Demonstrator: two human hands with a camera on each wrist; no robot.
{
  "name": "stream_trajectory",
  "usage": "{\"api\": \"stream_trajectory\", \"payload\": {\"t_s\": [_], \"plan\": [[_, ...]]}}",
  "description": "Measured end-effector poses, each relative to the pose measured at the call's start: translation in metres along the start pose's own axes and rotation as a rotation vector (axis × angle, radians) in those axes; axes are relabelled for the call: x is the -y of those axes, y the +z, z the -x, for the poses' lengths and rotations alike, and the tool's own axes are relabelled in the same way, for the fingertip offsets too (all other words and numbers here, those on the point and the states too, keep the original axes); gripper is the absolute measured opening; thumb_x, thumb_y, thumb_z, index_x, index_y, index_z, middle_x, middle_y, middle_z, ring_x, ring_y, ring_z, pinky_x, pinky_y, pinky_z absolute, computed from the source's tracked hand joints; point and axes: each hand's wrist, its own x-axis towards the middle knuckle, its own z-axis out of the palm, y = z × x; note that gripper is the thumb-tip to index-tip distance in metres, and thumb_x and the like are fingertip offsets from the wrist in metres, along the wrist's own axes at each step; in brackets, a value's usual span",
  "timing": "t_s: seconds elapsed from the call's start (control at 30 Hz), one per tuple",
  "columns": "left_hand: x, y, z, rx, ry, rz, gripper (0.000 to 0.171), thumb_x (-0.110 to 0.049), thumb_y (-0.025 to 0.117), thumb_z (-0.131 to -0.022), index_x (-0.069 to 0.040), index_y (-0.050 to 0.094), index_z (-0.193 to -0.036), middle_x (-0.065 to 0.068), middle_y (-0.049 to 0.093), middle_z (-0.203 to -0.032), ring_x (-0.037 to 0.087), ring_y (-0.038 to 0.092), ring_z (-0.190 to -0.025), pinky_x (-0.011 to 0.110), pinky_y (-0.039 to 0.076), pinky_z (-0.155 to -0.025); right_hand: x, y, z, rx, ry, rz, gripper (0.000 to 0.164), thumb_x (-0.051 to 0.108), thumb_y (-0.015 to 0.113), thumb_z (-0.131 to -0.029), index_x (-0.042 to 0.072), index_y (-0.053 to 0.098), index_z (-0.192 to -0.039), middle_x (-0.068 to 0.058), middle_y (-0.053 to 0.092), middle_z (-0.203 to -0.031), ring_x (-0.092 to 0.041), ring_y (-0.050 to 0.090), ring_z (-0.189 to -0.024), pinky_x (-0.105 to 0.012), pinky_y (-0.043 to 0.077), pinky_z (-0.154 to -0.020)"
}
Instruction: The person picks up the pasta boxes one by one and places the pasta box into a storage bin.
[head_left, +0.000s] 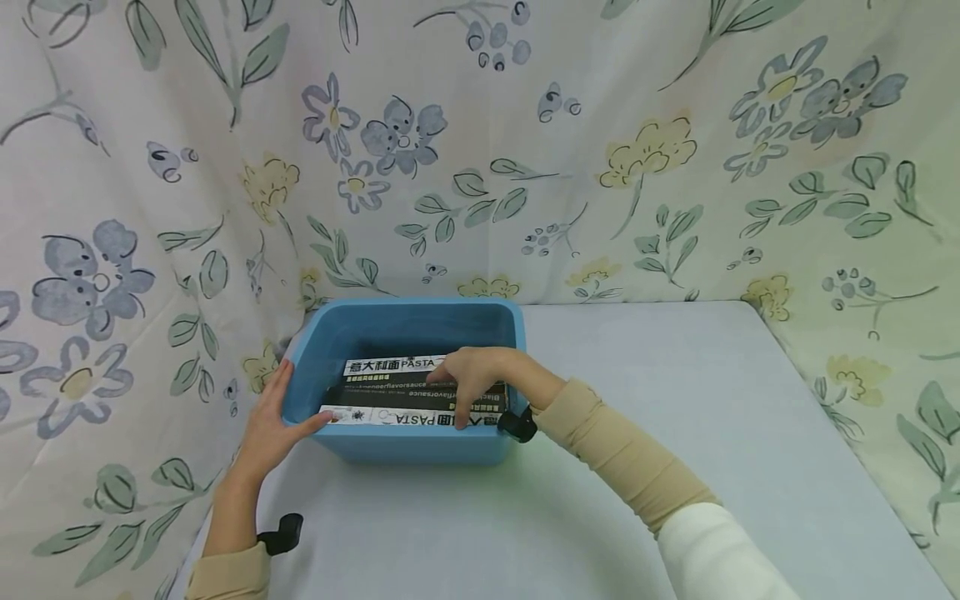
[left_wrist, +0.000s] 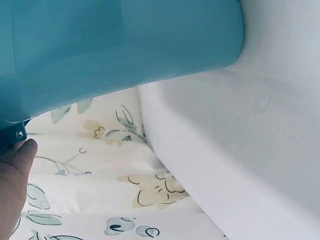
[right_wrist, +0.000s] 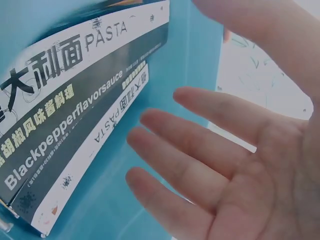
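Note:
Two black-and-white pasta boxes, a rear one (head_left: 408, 364) and a front one (head_left: 352, 415), lie side by side inside a blue plastic bin (head_left: 420, 450). My right hand (head_left: 480, 373) is over the right part of the boxes, its fingers pointing down into the bin. In the right wrist view those fingers (right_wrist: 185, 155) are spread apart beside the boxes and hold nothing. My left hand (head_left: 266, 425) is at the bin's front left corner, fingers along the outer left side and thumb at the front rim. The left wrist view shows a fingertip (left_wrist: 27, 150) right under the rim.
The bin stands on a white table (head_left: 622, 400), close to its back left. A floral cloth (head_left: 570, 200) hangs behind the table and along both sides. Small black devices are strapped at the left wrist (head_left: 281, 533) and the right wrist (head_left: 517, 425).

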Motion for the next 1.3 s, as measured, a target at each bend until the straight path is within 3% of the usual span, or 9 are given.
{"api": "stream_trajectory", "payload": {"t_s": [0.23,0.53,0.73,0.87,1.13,1.3], "plan": [[0.001,0.001,-0.002,-0.002,0.006,0.000,0.109,-0.042,0.077,-0.078,-0.001,0.012,-0.155,0.021,0.008,-0.161,0.051,0.012,-0.142,0.075,0.020,-0.102,-0.008,0.002,0.009,-0.055,-0.027,-0.065,0.074,0.020,0.079,-0.081,0.007,0.045,-0.146,-0.006,0.049,-0.145,-0.021,0.048,-0.131,-0.038,0.041,-0.106],[0.000,-0.001,-0.002,0.004,0.005,-0.003,0.108,-0.040,0.077,-0.078,-0.001,0.012,-0.155,0.022,0.009,-0.160,0.051,0.011,-0.142,0.075,0.019,-0.102,-0.041,0.011,0.042,-0.310,-0.144,-0.228,0.060,0.020,0.072,-0.087,-0.003,0.050,-0.139,-0.015,0.055,-0.138,-0.029,0.053,-0.126,-0.041,0.045,-0.102],[0.000,-0.004,-0.004,0.027,0.005,-0.025,0.107,-0.041,0.076,-0.079,-0.001,0.011,-0.155,0.021,0.007,-0.161,0.052,0.011,-0.141,0.076,0.018,-0.102,-0.066,0.023,0.075,-0.450,-0.147,-0.336,0.056,0.018,0.070,-0.089,-0.005,0.052,-0.136,-0.017,0.055,-0.137,-0.031,0.054,-0.125,-0.046,0.043,-0.103],[-0.002,-0.009,-0.005,0.074,-0.012,-0.063,0.109,-0.044,0.074,-0.081,-0.002,0.007,-0.155,0.021,0.004,-0.161,0.053,0.010,-0.141,0.076,0.018,-0.101,-0.079,0.032,0.095,-0.495,-0.129,-0.362,0.055,0.020,0.069,-0.090,-0.005,0.053,-0.136,-0.018,0.055,-0.137,-0.034,0.053,-0.125,-0.049,0.041,-0.104],[-0.009,-0.018,-0.008,0.178,-0.041,-0.146,0.111,-0.051,0.070,-0.083,0.000,0.001,-0.155,0.025,0.000,-0.160,0.056,0.012,-0.139,0.077,0.021,-0.099,-0.106,0.043,0.136,-0.543,-0.048,-0.313,0.058,0.024,0.068,-0.091,-0.005,0.051,-0.137,-0.021,0.054,-0.137,-0.040,0.051,-0.125,-0.058,0.040,-0.101],[-0.017,-0.021,-0.011,0.173,-0.037,-0.246,0.111,-0.056,0.067,-0.082,0.000,0.006,-0.155,0.026,0.001,-0.159,0.058,0.018,-0.136,0.077,0.024,-0.097,-0.120,0.049,0.158,-0.548,0.055,-0.265,0.059,0.027,0.067,-0.092,-0.005,0.049,-0.138,-0.023,0.052,-0.138,-0.043,0.049,-0.126,-0.060,0.041,-0.099]]}}
